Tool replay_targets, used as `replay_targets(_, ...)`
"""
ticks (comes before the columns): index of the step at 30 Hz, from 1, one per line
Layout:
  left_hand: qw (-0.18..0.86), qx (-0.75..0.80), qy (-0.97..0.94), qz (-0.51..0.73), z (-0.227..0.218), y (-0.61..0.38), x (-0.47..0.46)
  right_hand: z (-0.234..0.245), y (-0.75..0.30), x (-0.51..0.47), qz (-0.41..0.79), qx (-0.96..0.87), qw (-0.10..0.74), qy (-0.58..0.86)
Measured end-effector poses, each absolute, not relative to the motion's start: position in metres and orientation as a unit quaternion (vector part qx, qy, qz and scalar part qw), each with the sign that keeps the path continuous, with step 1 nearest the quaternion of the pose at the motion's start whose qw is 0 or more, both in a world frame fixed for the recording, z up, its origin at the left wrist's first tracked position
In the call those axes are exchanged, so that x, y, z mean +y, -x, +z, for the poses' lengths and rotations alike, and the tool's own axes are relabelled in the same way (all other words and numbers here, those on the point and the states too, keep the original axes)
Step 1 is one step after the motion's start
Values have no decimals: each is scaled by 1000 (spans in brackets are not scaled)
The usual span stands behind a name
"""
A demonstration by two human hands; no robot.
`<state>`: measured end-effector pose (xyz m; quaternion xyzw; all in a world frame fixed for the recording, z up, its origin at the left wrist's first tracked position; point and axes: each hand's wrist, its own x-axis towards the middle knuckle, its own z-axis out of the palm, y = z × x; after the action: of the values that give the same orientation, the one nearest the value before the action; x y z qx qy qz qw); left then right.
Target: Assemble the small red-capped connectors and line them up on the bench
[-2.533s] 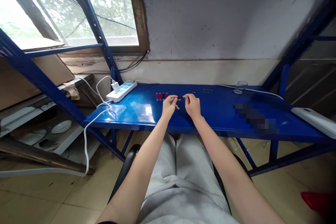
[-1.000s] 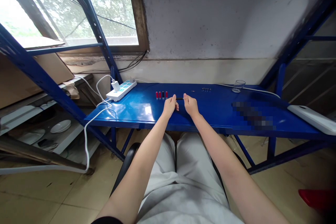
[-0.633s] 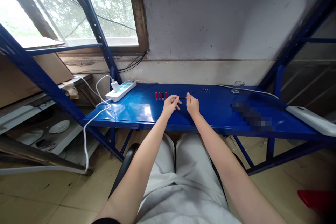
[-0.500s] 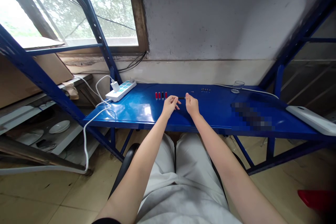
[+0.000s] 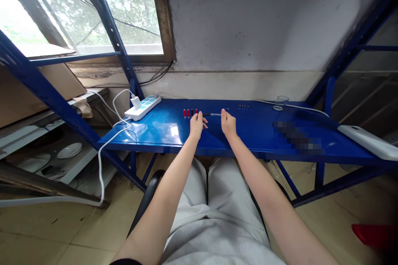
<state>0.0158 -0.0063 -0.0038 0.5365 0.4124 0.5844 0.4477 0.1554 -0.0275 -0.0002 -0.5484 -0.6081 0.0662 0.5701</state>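
Observation:
My left hand (image 5: 196, 125) pinches the black end of a thin pen-like rod (image 5: 215, 114), with its other fingers loosely curled. On the other side my right hand (image 5: 228, 123) is closed around the rod's pale, clear-looking end. The rod lies level between the two hands, just above the blue table (image 5: 161, 132). Behind my left hand stands a row of small red and black caps (image 5: 188, 113) with pale lower ends. One of them is partly covered by the fingers. Beyond my right hand lies a tiny metallic piece (image 5: 227, 109).
Several tiny metallic pieces (image 5: 243, 107) stand in a row toward the back right. A clear glass (image 5: 280, 103) is farther right, near a blurred dark object (image 5: 298, 137) and a white device (image 5: 367, 141). A white power strip (image 5: 143, 107) with cables sits at left.
My hands have drawn apart, the left one shifting left and the right one slightly right. A clear stretch of the rod now shows between them, beside the black part.

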Motion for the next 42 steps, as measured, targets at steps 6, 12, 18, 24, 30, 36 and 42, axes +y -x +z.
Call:
replay_targets(6,448,417,-548,570,-1,-16,-11,3,-158,-26,136,-581,625,504)
replay_targets(12,465,374,-589,545,1,-19,-13,0,-155,-17,269,-607,592,456)
replay_targets(18,439,372,-572,584,-4,-18,-7,1,-154,-21,354,-640,521,440)
replay_targets(24,405,379,-609,567,-5,-17,-8,3,-152,-23,347,-654,500,449)
replay_targets(30,393,398,-624,546,-8,-17,-5,4,-151,-24,348,-657,494,451)
replay_targets(36,381,400,-635,541,-10,-17,-5,3,-151,-23,346,-655,494,455)
replay_targets(42,371,410,-639,534,-8,-17,-6,-3,-153,-19,348,-663,495,442)
